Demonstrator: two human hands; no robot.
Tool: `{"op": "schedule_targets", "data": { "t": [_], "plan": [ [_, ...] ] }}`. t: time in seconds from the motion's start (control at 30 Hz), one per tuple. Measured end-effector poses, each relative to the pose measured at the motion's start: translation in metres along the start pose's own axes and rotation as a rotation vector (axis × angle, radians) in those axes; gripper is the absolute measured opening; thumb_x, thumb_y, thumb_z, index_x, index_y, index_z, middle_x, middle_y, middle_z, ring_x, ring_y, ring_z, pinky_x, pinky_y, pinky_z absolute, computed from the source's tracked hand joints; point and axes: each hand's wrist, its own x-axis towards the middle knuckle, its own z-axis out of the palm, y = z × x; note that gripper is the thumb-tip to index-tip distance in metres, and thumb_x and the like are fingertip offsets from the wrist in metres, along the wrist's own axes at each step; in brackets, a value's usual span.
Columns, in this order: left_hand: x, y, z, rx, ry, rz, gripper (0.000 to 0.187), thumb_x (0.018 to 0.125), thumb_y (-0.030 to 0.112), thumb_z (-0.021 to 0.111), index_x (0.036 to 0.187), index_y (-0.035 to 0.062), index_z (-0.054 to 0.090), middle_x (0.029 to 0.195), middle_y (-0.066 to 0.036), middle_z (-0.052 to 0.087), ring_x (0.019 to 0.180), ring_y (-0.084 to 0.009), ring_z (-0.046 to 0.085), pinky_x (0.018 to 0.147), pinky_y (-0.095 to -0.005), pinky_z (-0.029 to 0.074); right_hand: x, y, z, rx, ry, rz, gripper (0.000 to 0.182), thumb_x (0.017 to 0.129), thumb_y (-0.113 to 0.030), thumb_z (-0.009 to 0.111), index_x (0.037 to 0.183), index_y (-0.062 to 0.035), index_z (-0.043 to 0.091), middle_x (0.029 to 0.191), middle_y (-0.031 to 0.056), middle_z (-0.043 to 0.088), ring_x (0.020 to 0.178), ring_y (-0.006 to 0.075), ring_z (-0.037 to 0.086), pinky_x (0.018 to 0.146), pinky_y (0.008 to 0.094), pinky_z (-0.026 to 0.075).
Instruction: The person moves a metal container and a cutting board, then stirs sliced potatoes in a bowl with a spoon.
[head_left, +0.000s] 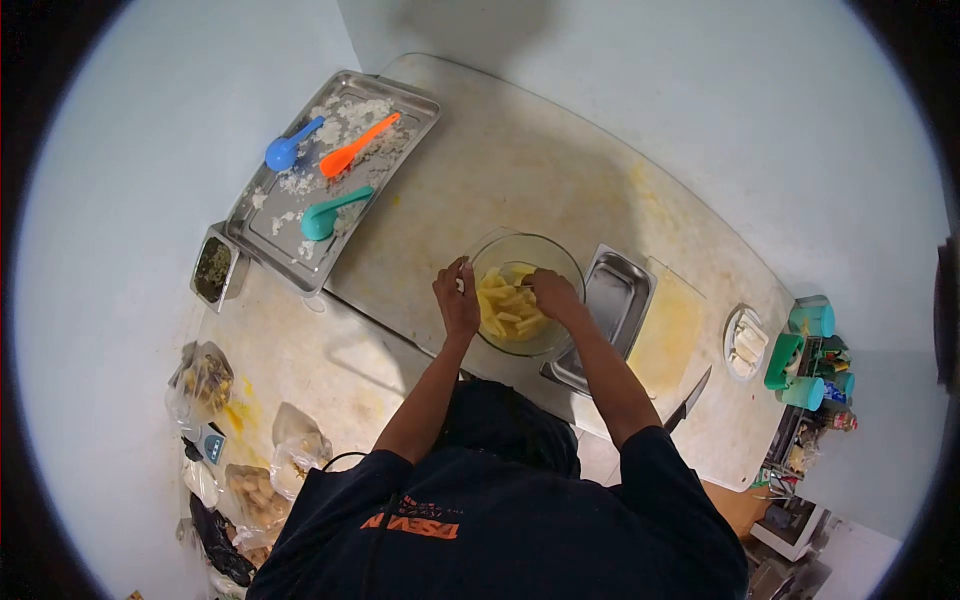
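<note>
A clear glass bowl [528, 354] holding pale yellow cut strips [508, 308], which look like potato, stands on the worktop near my body. My left hand [457, 300] is closed at the bowl's left rim, with its fingertips at the glass. My right hand [553, 296] reaches over the right side into the bowl. Its fingers are closed together above the strips; what they hold, if anything, is hard to make out. Just right of the bowl sits a metal pan [617, 300], partly covered by my right forearm.
A large metal tray [290, 240] at upper left carries white crumbs and blue, orange and green scoops. Right of the pan are a yellowish cutting board [668, 330], a knife [688, 402] and a plate of white pieces [745, 343]. Bags [255, 495] lie at lower left.
</note>
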Motion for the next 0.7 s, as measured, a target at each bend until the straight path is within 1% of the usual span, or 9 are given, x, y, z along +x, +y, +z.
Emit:
{"op": "schedule_targets", "data": {
  "t": [0.1,0.2,0.3,0.4,0.5,0.6,0.7],
  "plan": [
    [0.0,0.009,-0.005,-0.014,-0.036,-0.034,0.03,0.103,0.026,0.052,0.123,0.006,0.063,0.1,-0.012,0.058,0.097,-0.0278,0.05,0.089,-0.0419,0.041,-0.014,-0.01,-0.024,0.082,-0.072,0.001,0.037,0.085,-0.002,0.053,0.116,-0.0138,0.069,0.113,0.0111,0.064,0.108,0.0321,0.063,0.092,0.0456,0.05],
    [0.001,-0.002,0.0,0.006,-0.016,0.008,0.031,0.103,0.027,0.052,0.124,0.0068,0.062,0.101,-0.012,0.058,0.097,-0.0284,0.049,0.089,-0.0416,0.041,-0.044,-0.018,-0.042,0.005,0.013,-0.094,0.034,0.087,-0.004,0.052,0.115,-0.0134,0.069,0.11,0.0108,0.065,0.104,0.033,0.064,0.089,0.0448,0.052],
    [-0.001,0.002,0.0,0.032,0.023,0.013,0.036,0.104,0.033,0.051,0.121,0.0056,0.066,0.1,-0.011,0.062,0.09,-0.0237,0.052,0.084,-0.0374,0.044,-0.07,-0.031,-0.067,-0.119,-0.013,-0.049,0.023,0.091,-0.014,0.055,0.109,-0.0123,0.068,0.106,0.0119,0.063,0.102,0.0304,0.066,0.086,0.0442,0.054],
    [0.0,0.0,-0.001,-0.001,-0.015,0.009,0.031,0.103,0.028,0.051,0.123,0.0071,0.063,0.102,-0.012,0.058,0.096,-0.0282,0.049,0.088,-0.0408,0.042,-0.084,-0.04,-0.081,-0.192,0.055,0.022,0.019,0.09,-0.014,0.055,0.104,-0.0088,0.067,0.105,0.013,0.063,0.1,0.0311,0.066,0.08,0.045,0.056],
    [-0.001,0.004,-0.001,-0.013,-0.014,-0.031,0.031,0.103,0.028,0.052,0.123,0.0074,0.063,0.101,-0.011,0.058,0.095,-0.0274,0.05,0.088,-0.0406,0.042,-0.094,-0.047,-0.08,-0.252,-0.036,0.027,0.018,0.086,-0.008,0.057,0.101,-0.0106,0.067,0.099,0.0127,0.063,0.096,0.0326,0.068,0.079,0.0461,0.055],
    [0.0,0.0,-0.001,0.004,-0.025,-0.011,0.031,0.103,0.028,0.052,0.123,0.0079,0.063,0.099,-0.011,0.058,0.095,-0.027,0.05,0.087,-0.0406,0.042,-0.083,-0.033,-0.035,-0.347,-0.094,0.016,0.017,0.085,-0.009,0.059,0.099,-0.0091,0.067,0.096,0.0135,0.063,0.089,0.0337,0.069,0.074,0.0464,0.056],
    [-0.001,0.002,-0.001,0.023,0.025,0.038,0.038,0.104,0.034,0.049,0.122,0.0051,0.066,0.1,-0.011,0.062,0.089,-0.0234,0.052,0.083,-0.0376,0.044,-0.079,-0.037,-0.018,-0.31,0.034,-0.053,0.016,0.083,-0.009,0.061,0.098,-0.0075,0.066,0.096,0.0149,0.063,0.084,0.0336,0.07,0.07,0.0452,0.057]
  ]
}}
